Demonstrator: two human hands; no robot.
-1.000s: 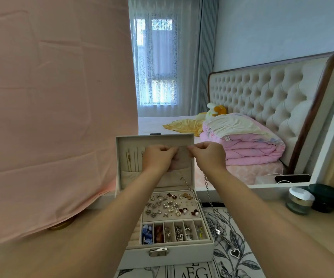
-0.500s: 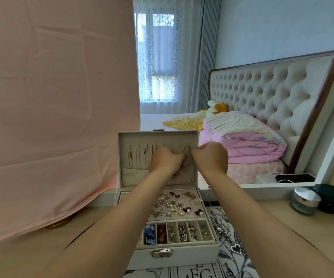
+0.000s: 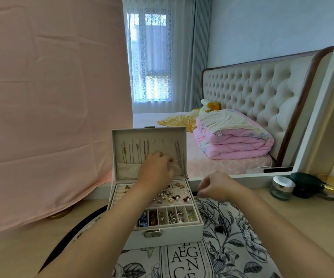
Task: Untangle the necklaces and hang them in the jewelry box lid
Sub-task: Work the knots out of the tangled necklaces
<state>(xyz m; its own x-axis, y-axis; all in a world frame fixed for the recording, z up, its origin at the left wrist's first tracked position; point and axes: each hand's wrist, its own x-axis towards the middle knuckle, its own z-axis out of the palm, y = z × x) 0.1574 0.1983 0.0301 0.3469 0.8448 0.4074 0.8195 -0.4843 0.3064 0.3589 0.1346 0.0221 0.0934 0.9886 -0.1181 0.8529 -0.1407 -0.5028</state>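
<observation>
The wooden tabletop (image 3: pixel 312 221) carries a floral mat (image 3: pixel 228 251) (jewelry box (image 3: pixel 168 235) atop) and three jars (image 3: pixel 282 187).

jewelry box (image 3: pixel 168 236): I see matt white leatherette
latch (image 3: pixel 152 233): shiny metal
lid lining (image 3: pixel 158 137): soft cream cloth
bench (image 3: pixel 310 215): pale smooth wood

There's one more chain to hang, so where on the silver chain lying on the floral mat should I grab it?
Pinch the silver chain where it lies bare on the floral mat, right of the jewelry box, coming from above with the right hand. It lies flat and slack there, so a fingertip pinch lifts it. Its clasp end cannot be made out.
</observation>
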